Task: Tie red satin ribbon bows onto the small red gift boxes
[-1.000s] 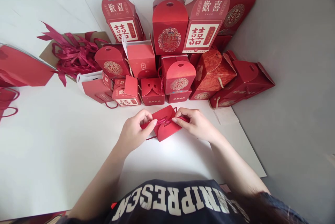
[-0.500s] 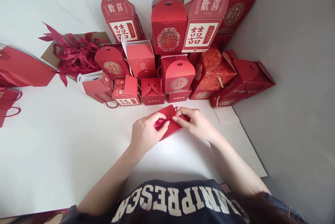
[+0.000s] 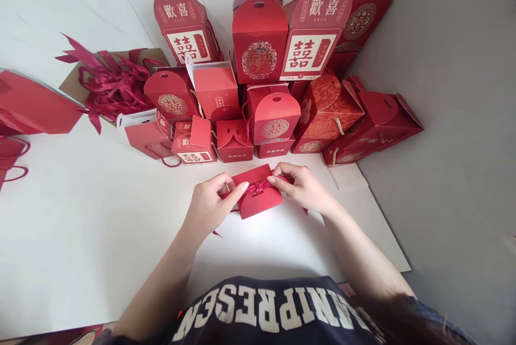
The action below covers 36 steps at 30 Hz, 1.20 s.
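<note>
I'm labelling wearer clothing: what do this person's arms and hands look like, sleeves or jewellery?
The left hand and right hand are bare, forearms uncovered, no rings or watch visible. A dark navy top with white block lettering shows below.

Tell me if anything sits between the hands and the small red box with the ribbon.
Nothing visible does. The left hand and right hand are both at the small red box, their fingers pinching the ribbon on either side of it. The stacked boxes stand behind it, apart from the hands.
</note>
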### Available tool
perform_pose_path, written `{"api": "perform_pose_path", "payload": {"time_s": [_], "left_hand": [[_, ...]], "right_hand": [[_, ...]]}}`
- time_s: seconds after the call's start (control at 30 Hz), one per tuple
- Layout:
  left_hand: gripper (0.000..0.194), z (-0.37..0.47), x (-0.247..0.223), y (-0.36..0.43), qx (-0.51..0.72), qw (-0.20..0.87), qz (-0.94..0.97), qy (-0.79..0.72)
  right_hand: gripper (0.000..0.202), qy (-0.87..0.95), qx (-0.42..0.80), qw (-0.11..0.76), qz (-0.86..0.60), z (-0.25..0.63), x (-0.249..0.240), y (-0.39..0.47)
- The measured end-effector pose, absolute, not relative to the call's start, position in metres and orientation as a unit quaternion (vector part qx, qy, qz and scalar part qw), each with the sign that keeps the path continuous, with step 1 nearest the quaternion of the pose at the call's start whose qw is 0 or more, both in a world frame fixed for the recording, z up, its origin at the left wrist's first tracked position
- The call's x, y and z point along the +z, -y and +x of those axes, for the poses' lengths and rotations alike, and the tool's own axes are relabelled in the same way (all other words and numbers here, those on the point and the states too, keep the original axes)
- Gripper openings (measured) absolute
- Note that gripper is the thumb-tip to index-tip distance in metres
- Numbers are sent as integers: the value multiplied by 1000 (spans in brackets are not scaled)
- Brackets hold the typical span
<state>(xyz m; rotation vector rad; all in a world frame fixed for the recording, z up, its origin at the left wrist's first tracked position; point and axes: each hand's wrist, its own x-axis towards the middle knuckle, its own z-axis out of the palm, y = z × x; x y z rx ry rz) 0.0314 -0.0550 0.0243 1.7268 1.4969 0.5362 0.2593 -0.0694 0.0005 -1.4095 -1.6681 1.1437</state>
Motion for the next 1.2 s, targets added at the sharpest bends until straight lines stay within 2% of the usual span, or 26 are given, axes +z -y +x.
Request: {"api": "perform_pose_path", "payload": {"time_s": [0.23, 0.33, 0.63, 0.87, 0.97, 1.2], "left_hand": [[34, 20, 22, 47, 170, 588, 614, -499], [33, 15, 14, 43, 175, 632, 597, -461], [36, 9, 3, 36, 172, 616, 613, -464], [26, -7, 6, 27, 113, 691, 596, -393], [24, -15, 7, 25, 93, 688, 625, -357], [16, -2, 1, 18, 247, 605, 704, -279]], "right_hand": [[32, 634, 462, 325, -528, 261, 2, 69], [33, 632, 471, 323, -524, 261, 1, 68], [35, 599, 519, 346, -503, 267, -9, 63], [36, 560, 584, 347, -475, 276, -14, 60], [37, 546, 596, 352, -471, 277, -15, 60], [38, 549, 598, 350, -468, 273, -18, 59]]}}
